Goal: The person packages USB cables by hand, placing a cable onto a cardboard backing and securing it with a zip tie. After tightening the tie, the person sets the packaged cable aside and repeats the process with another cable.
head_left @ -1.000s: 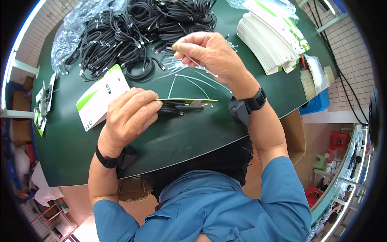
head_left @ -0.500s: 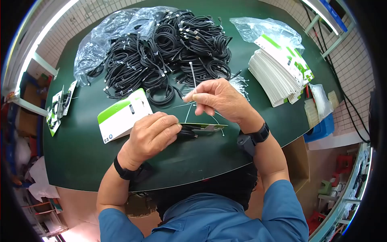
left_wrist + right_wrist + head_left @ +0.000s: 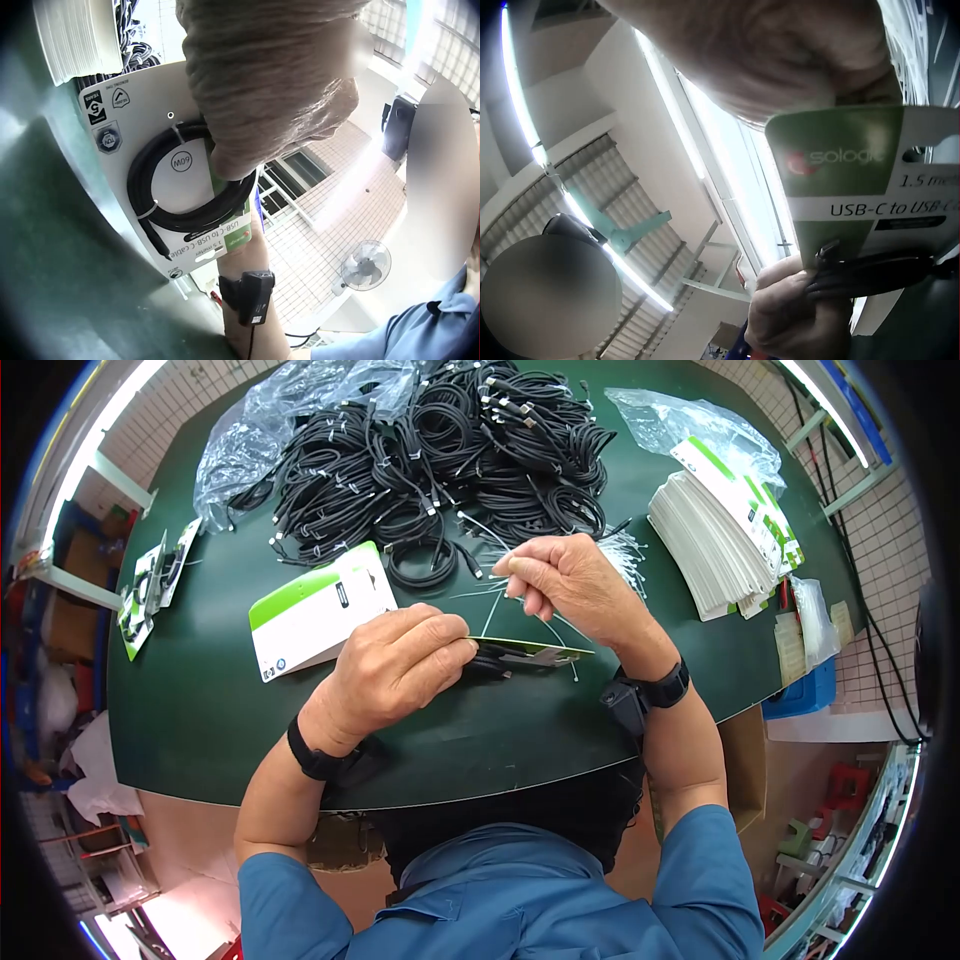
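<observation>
My left hand (image 3: 400, 665) grips a white and green packaging card (image 3: 112, 154) by its edge, standing it nearly on edge over the table. On the card's face lies a coiled black USB-C cable (image 3: 140, 180), with small white ties around its loop in the left wrist view. Just above the card's far end, my right hand (image 3: 580, 588) pinches a white cable tie (image 3: 483, 531) between thumb and forefinger, its head pointing up and left. Thin white tie ends poke out past the card. In the right wrist view the card's green printed end (image 3: 840, 139) shows under the right hand.
A large heap of coiled black cables (image 3: 345, 485) fills the back of the table. Loose white cable ties (image 3: 625, 555) lie right of it. Another card (image 3: 325, 615) lies left; a thick stack of cards (image 3: 700, 550) stands right. Finished-looking packs (image 3: 155, 585) sit far left.
The right hand has come down nearer the card, and its cable tie has swung from pointing down-right to pointing up-left. My left hand keeps its grip on the card. The head view has shifted.
</observation>
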`<action>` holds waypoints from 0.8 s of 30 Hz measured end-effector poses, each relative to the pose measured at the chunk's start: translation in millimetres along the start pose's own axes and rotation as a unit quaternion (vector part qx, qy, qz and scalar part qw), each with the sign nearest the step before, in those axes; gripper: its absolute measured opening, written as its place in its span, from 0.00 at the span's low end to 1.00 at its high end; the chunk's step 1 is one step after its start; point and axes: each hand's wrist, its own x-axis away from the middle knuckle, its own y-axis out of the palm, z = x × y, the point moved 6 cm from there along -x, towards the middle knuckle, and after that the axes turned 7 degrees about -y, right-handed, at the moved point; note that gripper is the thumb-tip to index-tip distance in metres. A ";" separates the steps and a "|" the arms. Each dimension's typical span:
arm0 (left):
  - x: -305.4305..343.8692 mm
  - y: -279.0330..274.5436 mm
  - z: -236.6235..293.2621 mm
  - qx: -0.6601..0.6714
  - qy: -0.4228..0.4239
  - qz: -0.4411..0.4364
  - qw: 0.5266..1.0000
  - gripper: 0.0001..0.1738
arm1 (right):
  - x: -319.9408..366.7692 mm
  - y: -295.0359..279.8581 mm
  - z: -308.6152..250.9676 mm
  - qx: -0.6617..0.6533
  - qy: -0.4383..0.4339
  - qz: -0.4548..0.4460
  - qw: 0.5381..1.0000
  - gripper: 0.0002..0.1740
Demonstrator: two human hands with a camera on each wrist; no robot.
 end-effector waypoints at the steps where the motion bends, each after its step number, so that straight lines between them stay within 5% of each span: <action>1: -0.1 -0.2 0.3 -0.001 0.002 0.003 1.000 0.19 | -1.6 -2.4 1.3 0.011 -0.007 0.010 1.000 0.13; 10: 1.5 2.4 -3.0 -0.010 0.009 0.027 1.000 0.13 | -9.2 -4.5 -4.0 0.020 -0.071 -0.021 0.997 0.11; 24: 1.6 10.6 -7.6 -0.007 -0.013 0.018 1.000 0.15 | -11.7 7.5 2.2 -0.064 0.003 -0.010 0.998 0.08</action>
